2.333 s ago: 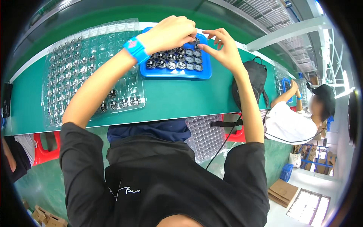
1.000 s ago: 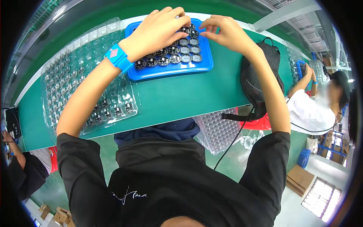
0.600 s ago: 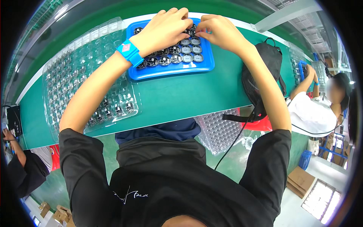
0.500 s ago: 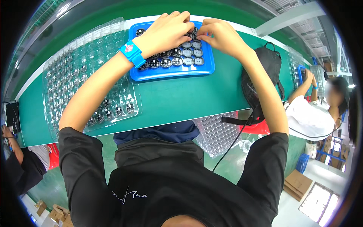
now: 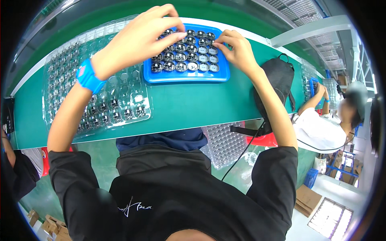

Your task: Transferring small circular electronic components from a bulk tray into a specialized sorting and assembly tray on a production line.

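Observation:
A blue tray (image 5: 187, 77) on the green table holds rows of small round black parts (image 5: 181, 57) with silvery details; several at its right side look grey and plainer (image 5: 203, 58). My left hand (image 5: 155, 34), a blue band at its wrist, hovers over the tray's left side. Its thumb and index finger are bent but apart, and I see nothing between them. At the tray's right edge, my right hand (image 5: 235, 46) pinches a small black part (image 5: 212, 41) in the end column, mostly covered by the fingertips.
Left of the blue tray lies a large clear blister tray (image 5: 140, 98) partly filled with similar parts. A black backpack (image 5: 277, 74) lies right of my right forearm. Another filled clear tray (image 5: 225, 140) is below the table edge. At far right, a person (image 5: 321, 128) works at the table.
My left hand has moved left from the tray's upper right, uncovering more rows. My right hand has shifted slightly down and stays at the right edge. The view has shifted a little.

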`<action>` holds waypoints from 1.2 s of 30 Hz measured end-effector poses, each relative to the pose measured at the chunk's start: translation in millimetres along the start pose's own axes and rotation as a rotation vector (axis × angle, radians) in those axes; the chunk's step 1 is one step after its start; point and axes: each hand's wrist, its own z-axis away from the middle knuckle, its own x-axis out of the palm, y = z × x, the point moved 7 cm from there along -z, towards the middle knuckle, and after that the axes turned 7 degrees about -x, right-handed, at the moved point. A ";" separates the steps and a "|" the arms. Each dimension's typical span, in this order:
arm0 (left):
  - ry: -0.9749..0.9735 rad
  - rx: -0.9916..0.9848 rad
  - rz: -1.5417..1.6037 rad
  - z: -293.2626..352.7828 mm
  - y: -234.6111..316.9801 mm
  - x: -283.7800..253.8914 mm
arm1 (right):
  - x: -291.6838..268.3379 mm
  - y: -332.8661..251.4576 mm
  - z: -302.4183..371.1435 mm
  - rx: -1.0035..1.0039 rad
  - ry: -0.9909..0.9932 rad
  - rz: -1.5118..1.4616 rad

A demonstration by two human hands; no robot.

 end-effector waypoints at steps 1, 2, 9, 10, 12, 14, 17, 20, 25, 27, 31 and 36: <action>-0.022 -0.028 0.060 9.4 -2.7 -5.8 | 0.1 -0.3 -0.3 -0.002 0.015 -0.005; 0.013 -0.049 0.056 19.8 -4.7 -13.8 | 0.9 -0.9 1.4 -0.011 0.010 0.002; 0.163 -0.319 0.242 97.6 29.5 -73.2 | -61.9 -48.1 -13.1 0.125 0.162 -0.150; 0.208 -0.371 0.323 109.2 35.4 -67.2 | -70.1 -72.6 -18.0 0.091 0.195 -0.213; 0.296 -0.453 0.544 126.2 52.7 -45.7 | -82.2 -141.6 -28.3 -0.032 0.169 -0.321; 0.382 -0.397 0.564 139.2 73.7 -27.9 | -83.8 -202.6 -30.2 -0.181 0.118 -0.474; 0.428 -0.314 0.531 178.2 96.7 -13.1 | -63.2 -250.6 -21.8 -0.222 0.091 -0.805; 0.331 -0.329 0.478 203.5 100.3 -15.8 | -50.2 -275.4 -6.3 -0.302 -0.008 -0.548; 0.050 -0.383 0.593 238.2 103.3 -1.5 | -28.0 -310.4 12.8 -0.388 -0.263 -0.500; 0.035 -0.435 0.635 250.7 100.3 3.2 | -25.9 -314.6 9.5 -0.398 -0.253 -0.560; 0.035 -0.503 0.782 261.3 95.8 14.2 | -18.9 -315.4 8.7 -0.402 -0.227 -0.607; 0.119 -0.575 0.729 250.4 91.1 10.5 | -11.7 -303.4 4.0 -0.314 -0.195 -0.548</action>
